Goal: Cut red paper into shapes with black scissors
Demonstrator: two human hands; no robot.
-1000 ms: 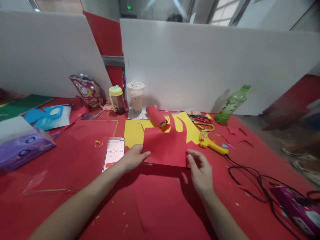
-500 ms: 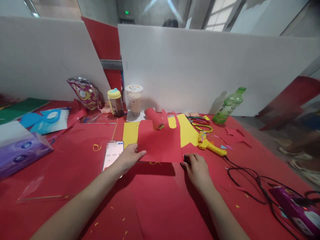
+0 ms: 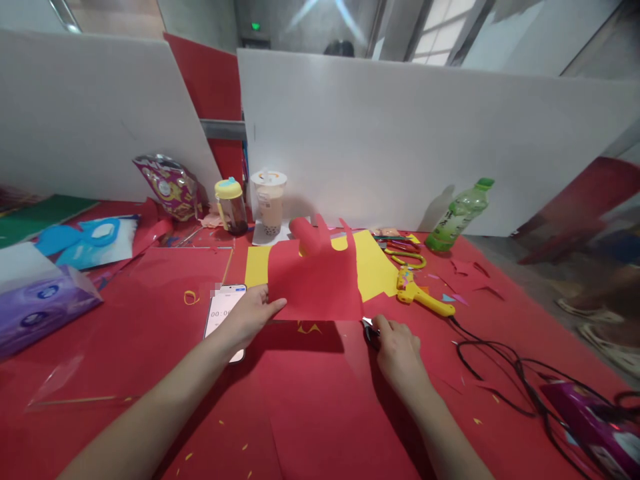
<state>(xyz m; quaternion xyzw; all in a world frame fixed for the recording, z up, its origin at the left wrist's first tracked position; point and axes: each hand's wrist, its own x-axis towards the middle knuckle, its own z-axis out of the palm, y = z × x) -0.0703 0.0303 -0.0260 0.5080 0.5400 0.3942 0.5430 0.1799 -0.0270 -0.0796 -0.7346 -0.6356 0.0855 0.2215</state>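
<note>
A sheet of red paper (image 3: 313, 283) is held up over the table by my left hand (image 3: 255, 310), which pinches its left edge. Strips and cut-outs run along the paper's top. My right hand (image 3: 397, 343) is closed around small black-handled scissors (image 3: 370, 331), their short metal blade showing by the paper's lower right corner. Fingers hide part of the handles. A phone (image 3: 225, 310) with a running timer lies partly under my left wrist. Behind the red paper is a yellow sheet (image 3: 376, 263), and a red roll (image 3: 301, 230) shows just above its top edge.
A yellow glue gun (image 3: 425, 297) and its black cable lie on the right, beside yellow-handled scissors (image 3: 406, 259). A green bottle (image 3: 460, 217), a milk tea cup (image 3: 271, 203) and a yellow-lidded bottle (image 3: 233, 207) stand near the white board (image 3: 400, 133). Paper scraps dot the red table.
The red paper has shifted slightly left with my left hand and tilted. The scissors now sit apart from its edge, with more of the blade and handle showing.
</note>
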